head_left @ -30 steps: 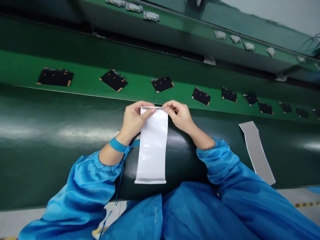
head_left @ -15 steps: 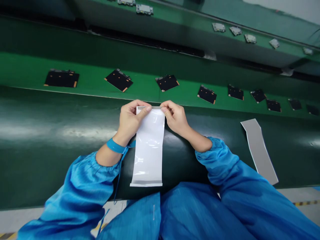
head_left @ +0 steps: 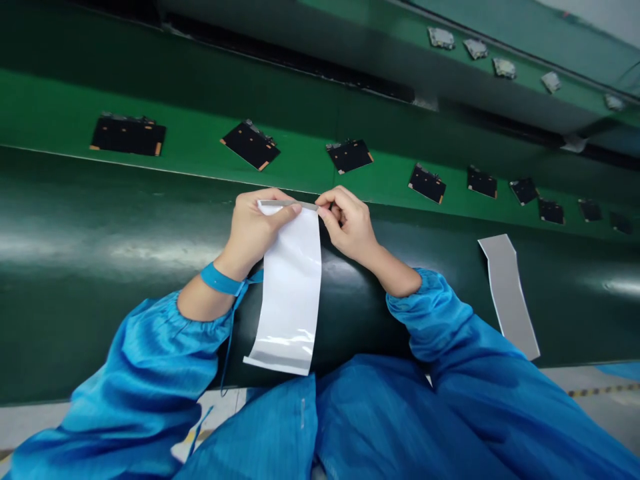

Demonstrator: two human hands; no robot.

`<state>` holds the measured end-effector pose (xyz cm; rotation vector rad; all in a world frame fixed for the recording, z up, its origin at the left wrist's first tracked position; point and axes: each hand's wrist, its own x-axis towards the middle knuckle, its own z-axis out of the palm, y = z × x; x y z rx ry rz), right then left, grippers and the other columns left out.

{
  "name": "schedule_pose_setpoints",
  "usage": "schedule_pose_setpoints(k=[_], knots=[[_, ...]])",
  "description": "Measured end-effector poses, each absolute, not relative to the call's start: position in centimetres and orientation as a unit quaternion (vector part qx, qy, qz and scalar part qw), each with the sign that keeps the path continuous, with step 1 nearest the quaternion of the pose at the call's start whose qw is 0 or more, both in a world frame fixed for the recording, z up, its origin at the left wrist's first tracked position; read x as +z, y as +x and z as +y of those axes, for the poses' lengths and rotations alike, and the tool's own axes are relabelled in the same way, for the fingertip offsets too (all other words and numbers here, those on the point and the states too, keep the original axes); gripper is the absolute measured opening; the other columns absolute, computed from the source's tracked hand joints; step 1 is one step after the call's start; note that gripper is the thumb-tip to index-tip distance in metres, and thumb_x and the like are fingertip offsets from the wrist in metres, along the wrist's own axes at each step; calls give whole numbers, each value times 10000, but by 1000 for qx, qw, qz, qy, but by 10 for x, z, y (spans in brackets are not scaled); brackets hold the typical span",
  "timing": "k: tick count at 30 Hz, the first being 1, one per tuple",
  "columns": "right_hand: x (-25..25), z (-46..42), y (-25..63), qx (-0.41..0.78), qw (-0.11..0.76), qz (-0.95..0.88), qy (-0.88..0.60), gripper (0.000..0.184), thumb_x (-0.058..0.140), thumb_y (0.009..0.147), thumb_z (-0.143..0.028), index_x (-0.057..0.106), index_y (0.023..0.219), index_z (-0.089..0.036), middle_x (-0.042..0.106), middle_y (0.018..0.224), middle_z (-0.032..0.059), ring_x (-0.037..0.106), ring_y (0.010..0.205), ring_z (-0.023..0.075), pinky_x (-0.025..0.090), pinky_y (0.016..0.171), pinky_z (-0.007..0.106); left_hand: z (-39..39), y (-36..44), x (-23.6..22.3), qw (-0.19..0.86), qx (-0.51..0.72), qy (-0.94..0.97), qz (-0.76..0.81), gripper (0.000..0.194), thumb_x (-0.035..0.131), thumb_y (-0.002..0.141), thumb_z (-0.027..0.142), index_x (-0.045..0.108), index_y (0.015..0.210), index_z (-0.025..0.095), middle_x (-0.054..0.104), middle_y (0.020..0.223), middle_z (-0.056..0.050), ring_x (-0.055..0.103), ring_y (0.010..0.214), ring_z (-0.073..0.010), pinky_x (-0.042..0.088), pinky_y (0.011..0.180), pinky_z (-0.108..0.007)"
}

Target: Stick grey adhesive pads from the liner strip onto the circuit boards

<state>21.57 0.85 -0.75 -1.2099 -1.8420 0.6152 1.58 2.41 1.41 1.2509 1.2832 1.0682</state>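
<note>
A long white glossy sheet [head_left: 291, 287] hangs from my hands over the dark green work surface, with a grey band along its top edge and another near its bottom edge. My left hand [head_left: 256, 228] is closed on the sheet's top left, thumb in front and fingers behind. At the top right corner, the thumb and forefinger of my right hand [head_left: 351, 223] are pinched together on the edge. A blue band with a cord circles my left wrist. The lower end of the sheet curls slightly to the left.
A folded grey-and-white strip [head_left: 511, 293] lies on the dark green surface [head_left: 425, 243] to the right. Beyond the hands, several black boards [head_left: 251, 145] with orange corners sit along a bright green belt. Small light-coloured circuit boards [head_left: 504, 68] line a higher shelf.
The sheet has tilted, its bottom end swinging left and its top right corner dipping. Both hands have shifted slightly left and up in view, keeping their grip. The camera view has turned a little.
</note>
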Motion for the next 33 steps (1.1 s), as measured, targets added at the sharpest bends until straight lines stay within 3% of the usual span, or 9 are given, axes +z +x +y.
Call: schedule_pose_setpoints(k=[8,12,17,20,25,29,33], knots=[[-6,5,215,174,378,-769,-485,206,488,1080,-279,594,906,-244,668,974,90,625,920,239,525,797,396,24,18,12,490,435,528,541,128,859,718,319,772,699,227,695,683,2,571,613,-149,443,560,-283],[-4,2,215,166,383,-772,-479,191,483,1071,-294,581,914,-247,653,938,88,610,866,237,519,762,393,24,18,11,494,438,522,540,128,855,713,316,770,698,221,697,684,-3,570,615,-150,433,567,-287],[-3,4,214,200,412,-739,-493,82,540,1037,-265,591,1099,-246,681,1034,71,542,718,183,520,721,366,24,19,13,503,427,522,540,157,861,694,336,763,687,214,671,659,-2,541,605,-149,396,561,-286],[-6,7,213,211,389,-746,-497,197,551,1018,-233,583,1212,-251,705,1054,62,589,773,189,541,776,363,23,19,13,503,421,530,537,143,850,710,328,767,696,213,681,672,-7,553,610,-155,405,568,-293],[-5,1,211,179,393,-769,-472,166,485,1041,-217,616,1137,-253,705,1003,75,666,928,239,558,873,404,23,19,12,499,414,538,539,121,839,745,297,765,714,208,697,698,-12,608,647,-169,448,603,-299],[-1,2,210,190,436,-736,-483,183,493,1065,-288,601,1210,-259,694,1027,84,644,816,216,569,784,390,24,19,11,501,423,534,534,151,836,726,315,752,697,194,688,670,-6,594,627,-160,442,594,-282],[0,49,203,237,448,-685,-524,316,548,1058,-345,515,1361,-264,686,1040,54,576,690,161,524,651,325,26,18,12,520,420,539,513,159,820,694,326,745,661,190,681,628,-1,578,595,-154,419,570,-268]])
